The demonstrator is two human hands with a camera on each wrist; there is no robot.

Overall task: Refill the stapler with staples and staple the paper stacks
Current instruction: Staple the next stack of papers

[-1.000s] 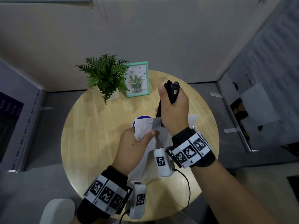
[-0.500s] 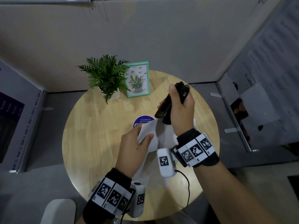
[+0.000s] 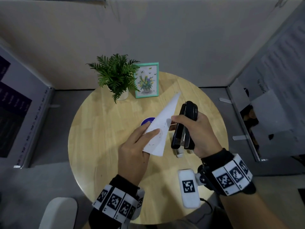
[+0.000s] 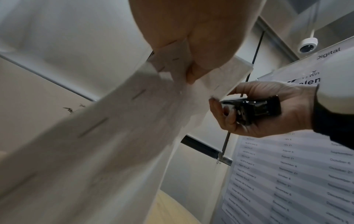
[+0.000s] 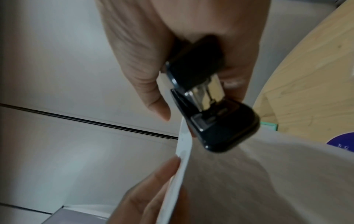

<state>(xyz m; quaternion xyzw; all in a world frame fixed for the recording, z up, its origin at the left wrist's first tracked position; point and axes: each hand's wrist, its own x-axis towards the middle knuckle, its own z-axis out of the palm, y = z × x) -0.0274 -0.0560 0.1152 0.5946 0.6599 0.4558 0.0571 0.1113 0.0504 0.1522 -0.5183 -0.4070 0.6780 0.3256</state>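
Dim, soft light; head view bends at edges; wrist views blurred.

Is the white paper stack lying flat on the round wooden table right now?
No, the left hand holds the white paper stack up, tilted above the round wooden table.

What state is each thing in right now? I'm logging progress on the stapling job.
paper stack: lifted off the table, tilted, several staples already in it.
stapler: held in the air beside the paper, mouth empty.
left hand: pinches the paper's lower end.
right hand: grips the stapler.
table: bears a potted plant and a framed picture, both upright.
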